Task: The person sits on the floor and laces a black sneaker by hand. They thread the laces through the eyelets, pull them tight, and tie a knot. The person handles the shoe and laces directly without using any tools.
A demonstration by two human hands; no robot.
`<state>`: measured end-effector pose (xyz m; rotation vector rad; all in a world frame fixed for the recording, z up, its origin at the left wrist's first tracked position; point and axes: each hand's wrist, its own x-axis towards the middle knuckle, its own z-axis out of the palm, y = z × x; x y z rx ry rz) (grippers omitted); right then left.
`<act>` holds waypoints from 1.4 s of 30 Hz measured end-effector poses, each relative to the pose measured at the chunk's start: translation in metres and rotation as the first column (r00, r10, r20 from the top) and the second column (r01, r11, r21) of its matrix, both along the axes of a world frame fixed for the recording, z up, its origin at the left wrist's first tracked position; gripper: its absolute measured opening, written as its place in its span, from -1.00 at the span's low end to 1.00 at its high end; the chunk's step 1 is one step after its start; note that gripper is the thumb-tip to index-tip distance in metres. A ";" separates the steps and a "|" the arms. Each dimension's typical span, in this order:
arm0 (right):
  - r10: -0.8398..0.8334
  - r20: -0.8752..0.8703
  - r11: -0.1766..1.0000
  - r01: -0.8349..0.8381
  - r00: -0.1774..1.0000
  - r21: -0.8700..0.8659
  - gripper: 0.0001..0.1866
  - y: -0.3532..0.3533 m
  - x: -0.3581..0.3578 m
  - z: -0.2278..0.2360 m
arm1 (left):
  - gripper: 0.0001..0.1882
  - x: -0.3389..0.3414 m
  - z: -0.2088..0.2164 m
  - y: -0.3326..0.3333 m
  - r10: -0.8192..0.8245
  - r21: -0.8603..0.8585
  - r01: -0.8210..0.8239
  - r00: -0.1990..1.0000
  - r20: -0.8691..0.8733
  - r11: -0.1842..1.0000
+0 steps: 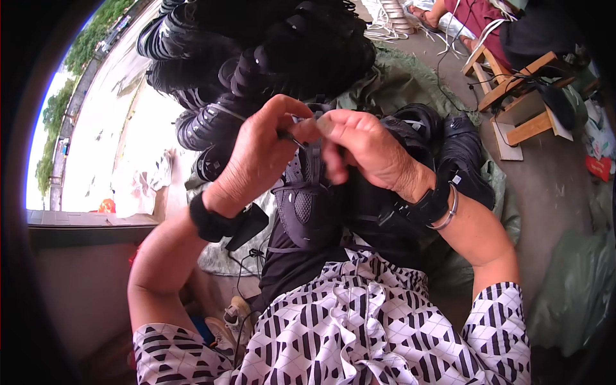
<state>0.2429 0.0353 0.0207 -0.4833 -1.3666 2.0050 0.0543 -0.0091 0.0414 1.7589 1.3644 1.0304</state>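
My left hand point(263, 144) and my right hand point(369, 144) are raised in front of me, their fingertips meeting. A thin dark tool with a pale tip point(292, 139) pokes out from the closed fingers of my left hand; its exact kind is hidden. The thumb and forefinger of my right hand are pinched together, and whatever lies between them is too small to make out. Below both hands a dark grey shoe upper point(301, 215) with a mesh toe rests on my lap, its far part partly covered by my fingers.
Bundles of black shoe uppers point(256, 58) are piled ahead, and more uppers point(463, 151) lie at the right. A wooden stool point(529, 131) stands far right beside another person's legs point(475, 25). White cord point(391, 19) lies at the back. Green sheeting point(410, 77) covers some floor.
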 end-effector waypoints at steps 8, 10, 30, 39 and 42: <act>-0.642 0.077 0.722 0.635 0.763 -0.274 -0.84 0.075 0.215 -0.026 | -0.84 -0.004 -0.063 -0.051 0.292 -0.162 -0.282 0.956 0.042 0.946; -0.874 0.030 0.455 0.837 0.486 -0.305 -0.86 0.097 0.384 -0.033 | -0.85 -0.006 -0.066 -0.049 0.256 -0.141 -0.236 0.956 0.145 0.961; 0.199 0.817 0.432 -0.797 0.541 0.423 -0.89 -0.035 0.037 -0.010 | -0.78 -0.033 -0.069 -0.074 0.111 -0.367 -0.063 0.988 0.111 0.928; -0.013 0.483 0.998 0.045 0.875 -0.053 -0.67 -0.001 -0.009 -0.012 | -0.82 -0.016 -0.077 -0.076 0.201 -0.283 -0.177 0.978 0.057 0.943; 0.022 0.418 0.989 0.042 0.908 -0.145 -0.64 0.003 -0.021 -0.019 | -0.79 -0.012 -0.078 -0.076 0.250 -0.306 -0.204 0.961 0.118 0.930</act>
